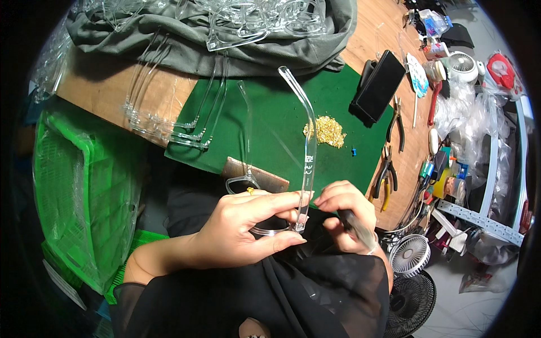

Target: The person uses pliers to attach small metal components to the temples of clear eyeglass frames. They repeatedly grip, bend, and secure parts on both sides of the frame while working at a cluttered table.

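My left hand (236, 222) is closed on a clear plastic eyeglass frame (307, 141) near its hinge. One temple arm points up and away over the green mat (265, 101), and the other stands farther left; part of the rim is behind my fingers. Close by on the right, my right hand (344, 205) is curled round a slim greyish hand tool (358, 232), blurred, its exact kind unclear. Its tip cannot be made out near the hinge. Beyond my hands, a pile of tiny gold-coloured screws (327, 132) lies on the mat, with a small blue piece (354, 152) beside it.
Several clear frames (169, 132) stand at the left mat edge; more lie on grey cloth (141, 50) at the back. A black phone-like device (378, 87) and pliers (386, 169) lie right. A green crate (84, 197) stands left, fans (409, 255) lower right.
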A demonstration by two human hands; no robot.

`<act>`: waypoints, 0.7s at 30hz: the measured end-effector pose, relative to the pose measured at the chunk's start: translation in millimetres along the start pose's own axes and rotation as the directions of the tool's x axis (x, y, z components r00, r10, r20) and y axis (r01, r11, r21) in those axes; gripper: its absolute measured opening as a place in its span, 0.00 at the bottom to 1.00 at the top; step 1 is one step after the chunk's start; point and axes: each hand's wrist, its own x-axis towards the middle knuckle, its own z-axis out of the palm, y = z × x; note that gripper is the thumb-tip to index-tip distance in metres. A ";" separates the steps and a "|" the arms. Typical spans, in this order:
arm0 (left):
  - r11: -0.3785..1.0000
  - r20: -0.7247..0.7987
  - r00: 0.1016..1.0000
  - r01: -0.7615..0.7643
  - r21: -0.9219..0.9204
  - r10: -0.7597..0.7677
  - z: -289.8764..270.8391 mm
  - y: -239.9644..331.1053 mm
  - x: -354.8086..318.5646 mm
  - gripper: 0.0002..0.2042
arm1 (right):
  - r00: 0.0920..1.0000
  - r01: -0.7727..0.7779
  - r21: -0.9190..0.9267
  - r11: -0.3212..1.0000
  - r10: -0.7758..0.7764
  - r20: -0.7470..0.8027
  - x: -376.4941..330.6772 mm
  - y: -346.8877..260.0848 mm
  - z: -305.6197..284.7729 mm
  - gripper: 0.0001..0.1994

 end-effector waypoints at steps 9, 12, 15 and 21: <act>0.997 0.034 0.999 0.024 0.071 -0.026 -1.5 -1.9 2.4 0.26 | 0.656 -0.612 -0.052 0.789 0.543 0.524 -3.8 -24.6 -13.1 0.14; 0.996 -0.018 1.000 -0.013 0.087 0.015 -0.2 -0.5 4.7 0.25 | 0.636 -0.588 -0.108 0.802 0.541 0.550 1.7 -29.0 -15.3 0.15; 0.997 -0.016 1.000 -0.002 0.075 0.004 -0.8 -0.8 5.1 0.25 | 0.613 -0.570 -0.177 0.803 0.558 0.559 10.2 -37.1 -18.2 0.16; 0.994 0.009 1.000 0.011 0.112 -0.012 -2.0 -0.7 6.1 0.24 | 0.689 -0.487 -0.337 0.806 0.591 0.419 7.1 -39.4 -15.0 0.16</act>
